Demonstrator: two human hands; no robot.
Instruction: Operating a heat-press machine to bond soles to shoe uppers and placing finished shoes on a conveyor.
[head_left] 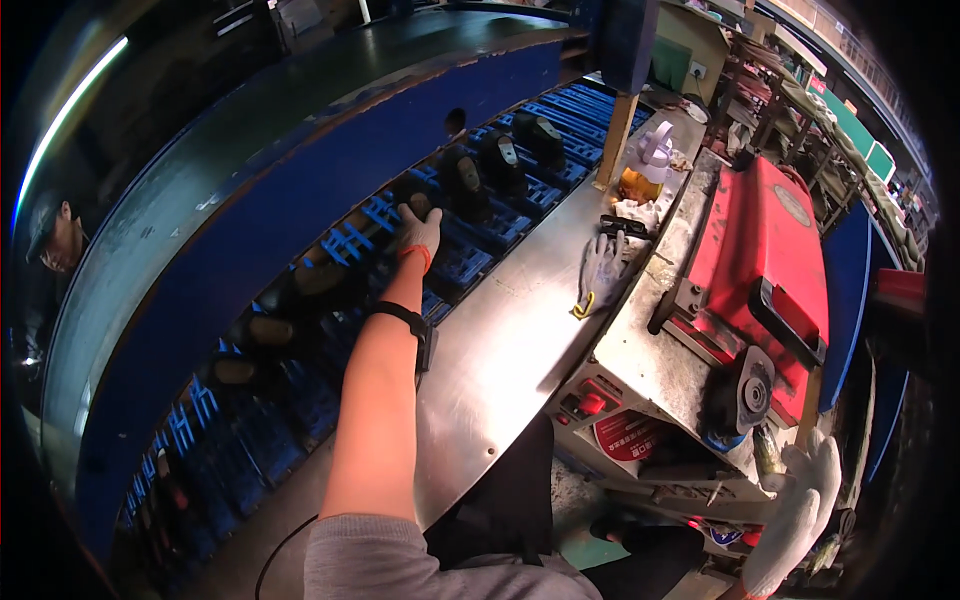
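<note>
My left hand (421,236), in a pale glove with an orange cuff, reaches to the blue slatted rack. Its fingers are closed around the rounded end of a dark shoe (412,190); part of the shoe is hidden by the hand and by shadow. Beside it on the rack sit other dark shoes (461,178). Low on the right, my right hand (803,500) wears a whitish glove. Its fingers are stretched upward and look empty, next to a dull yellowish cylindrical part (768,452) of the red machine (765,250).
A blue beam (330,165) runs above the rack (470,262). Along its near side lies a metal ledge (500,340). A grey glove (600,268) and a jar of amber liquid (640,184) rest near the machine. Another person (62,235) stands at the far left.
</note>
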